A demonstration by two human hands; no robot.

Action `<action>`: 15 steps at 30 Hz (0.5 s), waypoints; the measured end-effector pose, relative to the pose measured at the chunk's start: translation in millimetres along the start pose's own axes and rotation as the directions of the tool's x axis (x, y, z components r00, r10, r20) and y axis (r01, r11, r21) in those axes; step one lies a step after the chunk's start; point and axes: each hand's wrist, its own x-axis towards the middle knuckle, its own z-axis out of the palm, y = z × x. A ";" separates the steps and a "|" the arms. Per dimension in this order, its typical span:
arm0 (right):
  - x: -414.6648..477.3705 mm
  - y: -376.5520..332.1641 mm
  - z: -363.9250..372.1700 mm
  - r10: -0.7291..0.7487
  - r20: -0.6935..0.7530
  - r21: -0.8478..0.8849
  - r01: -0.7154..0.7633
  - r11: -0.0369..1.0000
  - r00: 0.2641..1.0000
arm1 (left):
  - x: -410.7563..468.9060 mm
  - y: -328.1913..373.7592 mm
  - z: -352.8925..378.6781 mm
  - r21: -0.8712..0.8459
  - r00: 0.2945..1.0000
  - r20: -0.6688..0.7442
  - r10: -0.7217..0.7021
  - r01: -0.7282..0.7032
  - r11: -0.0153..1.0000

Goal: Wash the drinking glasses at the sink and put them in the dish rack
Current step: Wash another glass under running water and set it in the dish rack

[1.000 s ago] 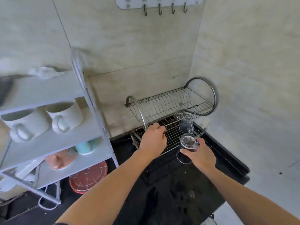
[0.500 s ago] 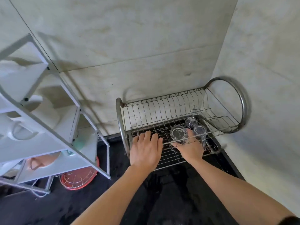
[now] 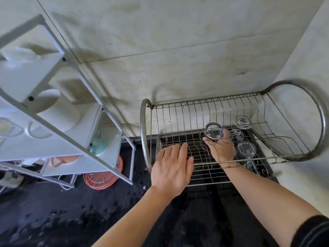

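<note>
A two-tier metal dish rack [image 3: 145, 132] stands on the dark wet counter against the wall. My right hand [image 3: 221, 148] reaches under the upper tier and grips a clear drinking glass [image 3: 213, 131] upside down over the lower grid. To its right, three other clear glasses stand inverted on the lower tier: one at the back [image 3: 244, 122], one in the middle [image 3: 236, 134] and one in front [image 3: 246, 150]. My left hand [image 3: 171, 169] rests with straight fingers on the front left of the lower grid.
A white shelf unit [image 3: 71, 138] with white mugs [image 3: 53, 113] stands at the left. A teal cup [image 3: 98, 145] and a pink bowl [image 3: 62, 160] sit on its lower shelf. An orange wire-topped basket [image 3: 103, 179] lies below. The black counter [image 3: 71, 220] is wet.
My right hand has carried the glass from the rack's front edge in under the upper tier, toward the other glasses. My left hand flattened onto the lower grid. The view tilted down and closer.
</note>
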 end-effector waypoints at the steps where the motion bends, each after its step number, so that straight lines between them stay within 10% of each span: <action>1: 1.0 1.0 1.0 -0.004 0.002 -0.019 0.004 1.000 1.000 | 0.0 -0.3 0.5 0.001 1.000 -0.014 0.006 -0.006 1.000; 15: -104.0 -18.0 -20.7 -0.060 0.176 -0.396 0.126 0.909 0.983 | -17.5 -8.3 -24.1 -0.093 0.993 -0.035 0.110 -0.113 0.989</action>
